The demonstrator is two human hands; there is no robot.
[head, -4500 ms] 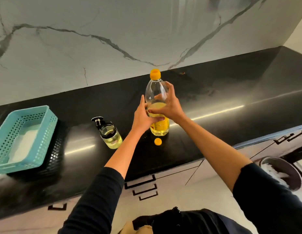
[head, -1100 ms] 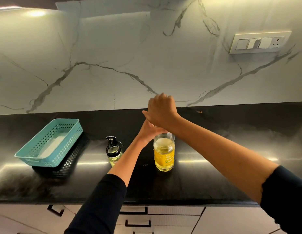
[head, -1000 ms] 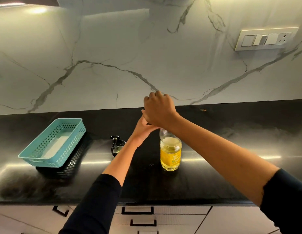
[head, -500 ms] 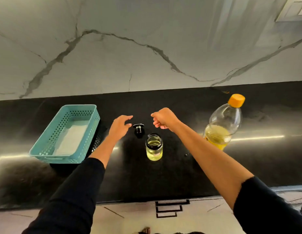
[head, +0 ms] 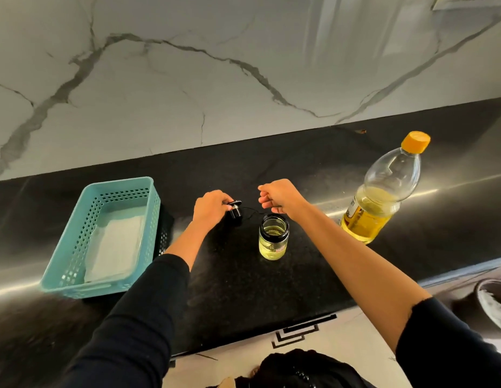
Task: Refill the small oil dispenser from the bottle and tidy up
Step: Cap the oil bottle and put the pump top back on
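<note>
The small glass oil dispenser jar (head: 273, 238) stands uncapped on the black counter (head: 243, 289), holding pale yellow oil. Its black pump lid (head: 236, 209) with a thin tube lies just behind and left of it. My left hand (head: 211, 207) grips that lid with its fingertips. My right hand (head: 280, 198) hovers above and behind the jar, fingers loosely curled, holding nothing. The big plastic oil bottle (head: 379, 197) with an orange cap stands to the right, roughly a third full.
A teal perforated basket (head: 75, 273) lined with white paper sits at the left of the counter. The marble wall (head: 215, 79) rises behind. A dark round container (head: 493, 301) shows below the counter edge at the far right.
My left hand has reached the pump lid and taken hold of it. Earlier, both hands were on the capped bottle; it now stands alone at the right.
</note>
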